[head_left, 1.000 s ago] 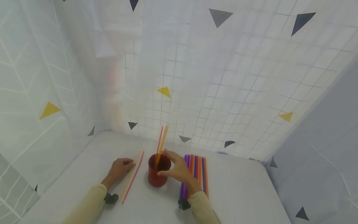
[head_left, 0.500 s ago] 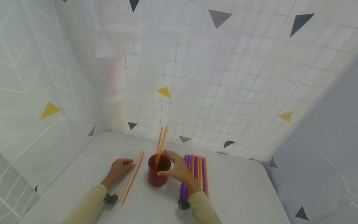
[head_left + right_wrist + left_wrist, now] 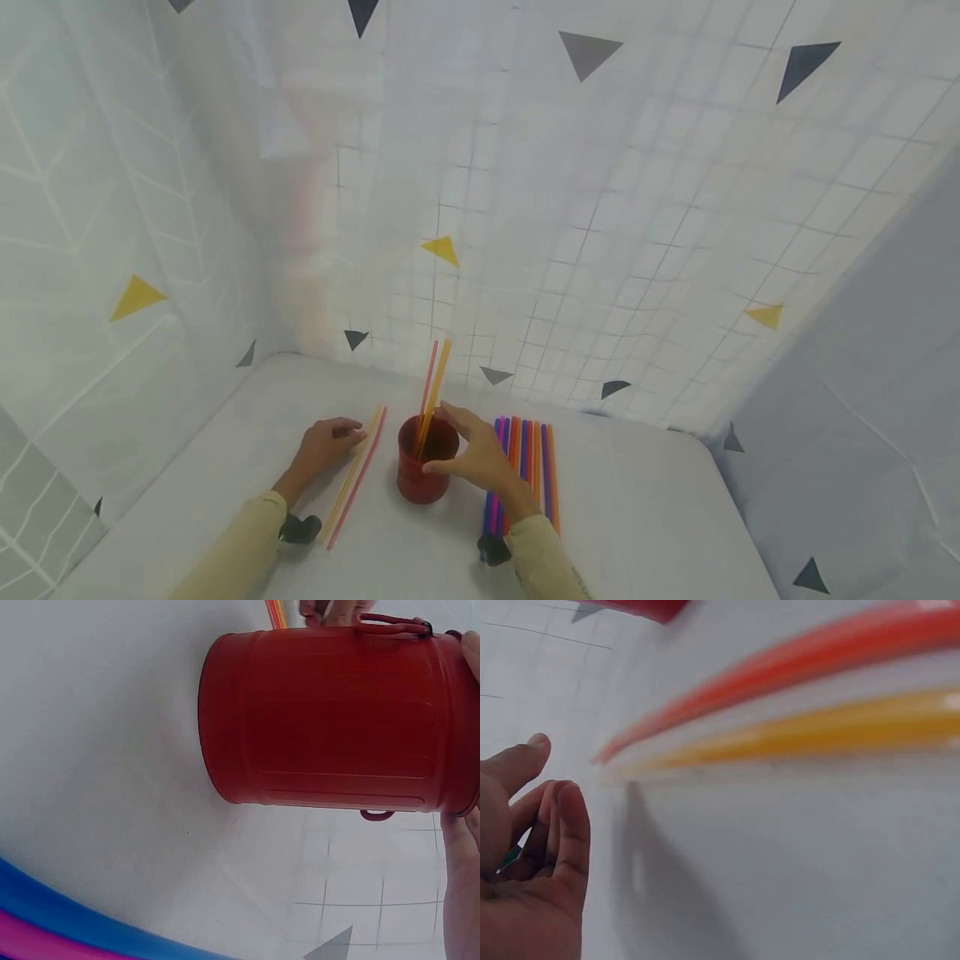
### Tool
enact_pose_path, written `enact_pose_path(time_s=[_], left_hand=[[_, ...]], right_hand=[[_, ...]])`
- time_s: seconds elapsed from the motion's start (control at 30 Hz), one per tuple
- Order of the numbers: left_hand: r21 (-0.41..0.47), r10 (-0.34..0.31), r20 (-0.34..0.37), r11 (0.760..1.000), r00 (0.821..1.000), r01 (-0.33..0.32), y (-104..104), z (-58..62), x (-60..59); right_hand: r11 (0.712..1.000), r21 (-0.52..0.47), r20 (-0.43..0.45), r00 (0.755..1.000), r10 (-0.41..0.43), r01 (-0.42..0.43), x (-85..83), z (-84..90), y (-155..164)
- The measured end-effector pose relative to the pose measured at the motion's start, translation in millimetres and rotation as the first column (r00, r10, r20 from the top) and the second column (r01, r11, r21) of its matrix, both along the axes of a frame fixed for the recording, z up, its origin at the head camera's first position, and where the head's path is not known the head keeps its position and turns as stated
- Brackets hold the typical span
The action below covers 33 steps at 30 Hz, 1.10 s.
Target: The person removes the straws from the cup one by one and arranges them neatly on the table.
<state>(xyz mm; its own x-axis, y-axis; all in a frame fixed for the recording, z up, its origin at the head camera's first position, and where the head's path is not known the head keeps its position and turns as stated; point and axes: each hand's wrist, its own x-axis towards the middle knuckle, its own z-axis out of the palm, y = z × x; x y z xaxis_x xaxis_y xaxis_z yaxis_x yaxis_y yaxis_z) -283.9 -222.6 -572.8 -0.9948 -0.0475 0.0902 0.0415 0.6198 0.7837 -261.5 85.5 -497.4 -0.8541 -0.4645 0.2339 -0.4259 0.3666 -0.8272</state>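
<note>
My right hand holds a small red metal bucket by its rim, thumb in front and fingers behind. A red straw and an orange straw lean upright in it. The right wrist view shows the bucket's ribbed side and loop handles. Left of the bucket, a yellow straw and a red straw lie side by side. My left hand is beside the yellow straw's upper part, fingers loosely bent. In the left wrist view, nothing shows between its thumb and fingertips.
A row of several thick straws in blue, pink, orange and purple lies right of the bucket, partly under my right forearm. The white-covered table meets hanging white sheets at the back and sides.
The left hand's fingertips have lifted and parted slightly near the yellow straw. The right hand and bucket stay in place; the head view has tilted a little.
</note>
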Motion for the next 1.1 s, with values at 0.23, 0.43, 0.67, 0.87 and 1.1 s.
enact_pose_path(time_s=[0.23, 0.43, 0.67, 0.87, 1.1], left_hand=[[0.067, -0.025, -0.064, 0.997, 0.998, 0.030, 14, 32.7, -2.9], [0.108, -0.071, -0.131, 0.990, 0.989, 0.086, 33, 55.7, -1.9], [0.119, -0.102, -0.204, 0.985, 0.974, 0.128, 53, 74.7, 0.0], [0.144, -0.102, -0.220, 0.980, 0.970, 0.136, 66, 82.5, 0.4], [0.153, -0.120, -0.200, 0.976, 0.972, 0.152, 75, 80.7, -4.7]], right_hand=[[1.000, -0.013, 0.002, 1.000, 0.002, -0.002, 0.7, -1.5, 0], [1.000, -0.019, -0.002, 1.000, -0.008, 0.008, 1.3, -3.4, 0], [0.998, -0.062, -0.016, 1.000, 0.010, -0.011, 0.0, -5.1, -1], [0.998, -0.057, -0.021, 1.000, 0.008, -0.009, -0.7, -6.1, -1], [0.999, -0.054, -0.033, 0.999, 0.007, -0.009, -1.7, -7.8, 0]])
